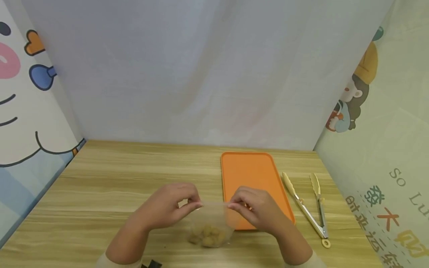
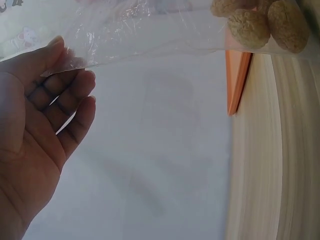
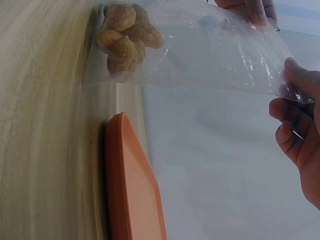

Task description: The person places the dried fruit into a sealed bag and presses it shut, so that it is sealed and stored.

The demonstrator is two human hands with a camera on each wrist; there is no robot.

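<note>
A clear plastic bag (image 1: 212,219) stands on the wooden table (image 1: 110,178), with several brown nuts (image 1: 207,235) in its bottom. My left hand (image 1: 169,207) pinches the bag's top left corner and my right hand (image 1: 256,208) pinches the top right corner, holding the mouth stretched between them. In the left wrist view the bag (image 2: 145,30) runs from my left hand's fingertips (image 2: 57,47) to the nuts (image 2: 262,20). In the right wrist view the bag (image 3: 220,55) hangs from my right hand's fingertips (image 3: 295,75) with the nuts (image 3: 125,37) by the table.
An orange tray (image 1: 251,175) lies flat just behind and right of the bag, partly under my right hand. Metal tongs (image 1: 310,208) with cream tips lie right of the tray. Cloth walls close in the back and both sides.
</note>
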